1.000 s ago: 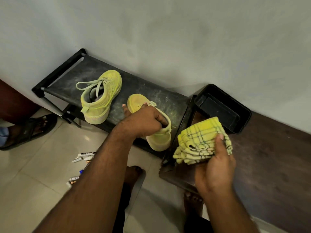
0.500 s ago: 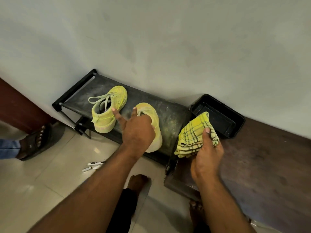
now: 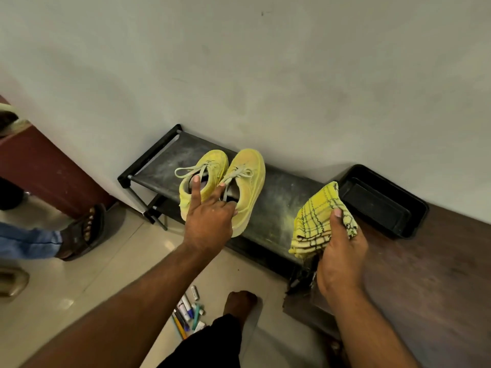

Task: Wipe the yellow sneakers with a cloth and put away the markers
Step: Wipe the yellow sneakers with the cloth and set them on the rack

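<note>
two yellow sneakers (image 3: 225, 181) side by side on a black rack (image 3: 276, 197) against the wall (image 3: 265, 75), toes to the wall, heels at the rack's front edge. uppers dull and dusty, pale laces loose over the tongues; soles thick, same yellow. rack top smeared with grey dust and a yellow tinge near its right end. left hand (image 3: 210, 221) over the heels, one finger hooked into each shoe's opening, pinching the pair together; whether they are lifted or resting, cannot tell. right hand (image 3: 342, 251) closed on a folded yellow check cloth (image 3: 316, 221), thumb on top, held above the rack's right end. black tray (image 3: 382, 203) beyond it, at the wall on a brown bench (image 3: 425, 274); tray's near rim just beside the cloth. markers (image 3: 188, 309) in a loose heap on the tile floor (image 3: 79, 288) beside a bare foot (image 3: 239, 301), well apart from the tray. open tile left of the heap; a sandalled foot (image 3: 82, 232) stands at far left.
</note>
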The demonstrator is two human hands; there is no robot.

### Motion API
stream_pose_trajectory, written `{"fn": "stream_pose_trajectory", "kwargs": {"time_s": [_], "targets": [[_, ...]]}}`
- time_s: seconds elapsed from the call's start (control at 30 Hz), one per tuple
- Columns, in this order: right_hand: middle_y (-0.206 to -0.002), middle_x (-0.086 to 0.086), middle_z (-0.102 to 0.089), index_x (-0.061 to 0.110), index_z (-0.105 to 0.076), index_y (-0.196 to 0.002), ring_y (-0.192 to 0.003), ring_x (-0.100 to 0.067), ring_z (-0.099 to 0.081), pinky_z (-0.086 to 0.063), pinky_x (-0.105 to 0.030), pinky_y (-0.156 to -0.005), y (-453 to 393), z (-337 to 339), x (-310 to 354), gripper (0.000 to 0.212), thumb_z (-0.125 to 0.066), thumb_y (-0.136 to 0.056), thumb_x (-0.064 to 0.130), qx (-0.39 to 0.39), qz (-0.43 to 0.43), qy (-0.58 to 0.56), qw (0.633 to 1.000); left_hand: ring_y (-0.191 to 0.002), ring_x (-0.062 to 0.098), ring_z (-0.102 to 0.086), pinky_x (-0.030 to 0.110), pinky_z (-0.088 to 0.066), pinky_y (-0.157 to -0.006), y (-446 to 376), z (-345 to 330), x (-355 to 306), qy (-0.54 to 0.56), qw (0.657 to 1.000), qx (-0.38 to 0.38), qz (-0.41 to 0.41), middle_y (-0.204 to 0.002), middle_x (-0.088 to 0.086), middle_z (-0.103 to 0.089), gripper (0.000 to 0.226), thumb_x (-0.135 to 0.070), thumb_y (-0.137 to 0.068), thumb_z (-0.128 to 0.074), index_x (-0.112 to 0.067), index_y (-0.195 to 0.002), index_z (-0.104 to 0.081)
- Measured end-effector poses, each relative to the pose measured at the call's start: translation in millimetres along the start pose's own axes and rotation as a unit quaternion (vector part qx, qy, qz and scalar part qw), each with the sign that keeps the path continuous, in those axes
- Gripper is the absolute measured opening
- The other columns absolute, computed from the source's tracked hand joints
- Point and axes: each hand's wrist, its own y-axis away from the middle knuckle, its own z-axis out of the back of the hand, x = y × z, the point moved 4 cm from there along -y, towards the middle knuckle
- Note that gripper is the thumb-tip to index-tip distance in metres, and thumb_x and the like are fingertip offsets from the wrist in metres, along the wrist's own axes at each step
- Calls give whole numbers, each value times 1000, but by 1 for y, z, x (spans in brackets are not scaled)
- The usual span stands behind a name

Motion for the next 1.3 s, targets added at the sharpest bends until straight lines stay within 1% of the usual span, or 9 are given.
{"fn": "stream_pose_trajectory", "kwargs": {"time_s": [0.2,0.37,0.53,0.63,0.73,0.93,1.13,1.23,1.3], "targets": [[-91,7,-75,17,-67,-102,-87,-9,-71,-54,-19,-61,9,-15,-7,14,-54,-96,18,21,-2,27,999,-106,23,-68,48,6,-120,2,-21,2,23,999,-15,-32,-63,0,-69,11,-9,-68,-76,-15,-71,-68],[-78,10,-74,16,-65,-100,-70,-5,-71,-51,-18,-48,18,-30,-10,13,-53,-96,18,25,-9,18,1000,-104,23,-69,42,12,-120,-9,-28,1,8,999,-7,-35,-66,2,-71,18,-8,-60,-76,-14,-76,-71],[-84,7,-75,13,-66,-104,-78,-9,-72,-54,-20,-55,24,-47,-19,15,-56,-95,19,23,-14,32,999,-139,20,-40,39,32,-109,-6,-30,-2,14,998,59,-30,-121,6,-67,32,-16,-91,-50,-13,-121,-60],[-86,7,-75,11,-66,-110,-82,-10,-72,-54,-19,-57,24,-49,-23,20,-57,-94,20,29,-13,54,998,-119,22,-61,42,5,-119,2,-16,8,101,994,-14,-28,-108,4,-73,42,-36,-89,-43,-12,-111,-70],[-87,9,-75,15,-67,-107,-85,-9,-71,-56,-21,-62,23,-47,-27,17,-57,-94,21,34,-9,70,997,-110,23,-66,43,-9,-117,2,-5,41,134,987,-85,22,-110,8,-73,38,-31,-91,-46,-11,-109,-72],[-96,4,-74,18,-68,-103,-93,-14,-70,-57,-25,-72,24,-55,-36,14,-58,-94,21,49,0,78,996,-107,22,-61,39,-2,-122,-38,-3,73,46,983,163,74,-104,5,-69,31,-39,-98,-44,-17,-107,-64],[-89,9,-75,19,-67,-104,-87,-11,-71,-57,-22,-67,26,-63,-40,15,-57,-94,22,64,0,78,995,-111,27,-59,40,-25,-116,-58,-9,71,54,968,189,158,-113,9,-65,30,-32,-97,-51,-10,-116,-59],[-94,4,-75,18,-67,-106,-90,-14,-71,-58,-30,-75,27,-67,-41,16,-57,-94,22,73,-2,84,994,-115,28,-58,41,-21,-117,-61,-16,71,83,959,207,174,-119,12,-63,28,-25,-97,-51,-9,-119,-56],[-96,2,-74,19,-68,-105,-92,-16,-71,-57,-34,-78,29,-67,-41,15,-58,-94,23,76,-1,85,993,-114,30,-60,40,-36,-108,-59,-17,75,115,954,190,201,-120,13,-63,27,-22,-96,-52,-7,-118,-56]]}}
